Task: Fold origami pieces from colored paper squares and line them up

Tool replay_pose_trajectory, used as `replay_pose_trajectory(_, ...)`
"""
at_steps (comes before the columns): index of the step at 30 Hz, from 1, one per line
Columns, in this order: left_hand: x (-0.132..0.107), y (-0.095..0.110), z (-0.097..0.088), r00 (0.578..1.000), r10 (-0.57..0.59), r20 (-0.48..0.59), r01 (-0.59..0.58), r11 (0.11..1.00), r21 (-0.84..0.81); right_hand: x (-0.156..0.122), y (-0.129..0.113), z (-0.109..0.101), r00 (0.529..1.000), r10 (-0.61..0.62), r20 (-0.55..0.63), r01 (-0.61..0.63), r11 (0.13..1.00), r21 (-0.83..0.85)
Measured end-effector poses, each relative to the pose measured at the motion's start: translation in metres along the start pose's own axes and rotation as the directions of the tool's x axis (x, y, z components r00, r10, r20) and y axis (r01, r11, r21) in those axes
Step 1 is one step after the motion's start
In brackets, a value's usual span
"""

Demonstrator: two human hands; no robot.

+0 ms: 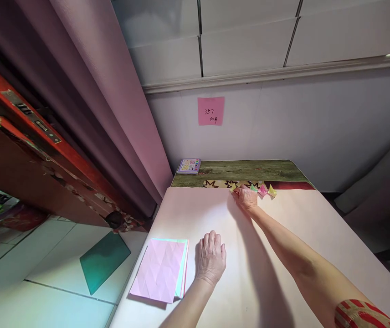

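Left hand: my left hand point(210, 257) lies palm down on the pink sheet point(284, 246), fingers loosely together, holding nothing.
Right hand: my right hand point(247, 198) is stretched out ahead of the left, at the sheet's far edge, fingers bent down; I cannot tell whether they pinch anything.
Folded pieces: a yellow piece point(232, 187) touches my right fingertips; a green piece point(253, 187), a pink piece point(262, 190) and another yellow one point(272, 191) lie in a row just right of that hand.
Paper stack: the stack point(161, 269) lies just left of my left hand, pink on top.
Table: the table point(249, 169) shows beyond my right hand.
Pad: a colourful pad point(188, 166) sits far left of my right hand.
Wall: a pink note point(210, 110) hangs above the table.
Floor: a green sheet point(104, 260) lies left of the stack.
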State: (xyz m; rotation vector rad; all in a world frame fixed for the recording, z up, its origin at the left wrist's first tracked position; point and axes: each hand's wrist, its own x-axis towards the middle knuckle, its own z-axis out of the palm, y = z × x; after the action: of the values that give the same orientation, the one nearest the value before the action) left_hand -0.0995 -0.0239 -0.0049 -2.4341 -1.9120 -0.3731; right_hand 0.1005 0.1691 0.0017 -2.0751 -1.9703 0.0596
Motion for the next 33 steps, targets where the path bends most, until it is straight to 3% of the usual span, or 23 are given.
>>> replay_pose_trajectory(3, 0.001, 0.001, -0.001, 1.0, 0.001, -0.004, -0.001, 1.0, 0.002, -0.002, 0.005, -0.002, 1.0, 0.018, -0.024, -0.017, 1.0, 0.015)
replay_pose_trajectory(12, 0.002, 0.001, -0.003, 1.0, 0.007, -0.018, -0.007, 1.0, 0.007, -0.018, 0.052, -0.009, 0.98, 0.146, -0.134, -0.135, 0.987, 0.087)
replay_pose_trajectory(22, 0.0, 0.0, 0.0, 0.999, 0.008, -0.05, -0.008, 1.0, -0.003, -0.008, 0.032, 0.002, 0.995, 0.092, -0.049, -0.092, 0.996, 0.007)
replay_pose_trajectory(33, 0.0, 0.0, 0.001, 0.998, 0.019, -0.067, -0.019, 1.0, 0.0, -0.009, 0.042, 0.002, 0.998, 0.049, -0.036, -0.05, 0.998, -0.025)
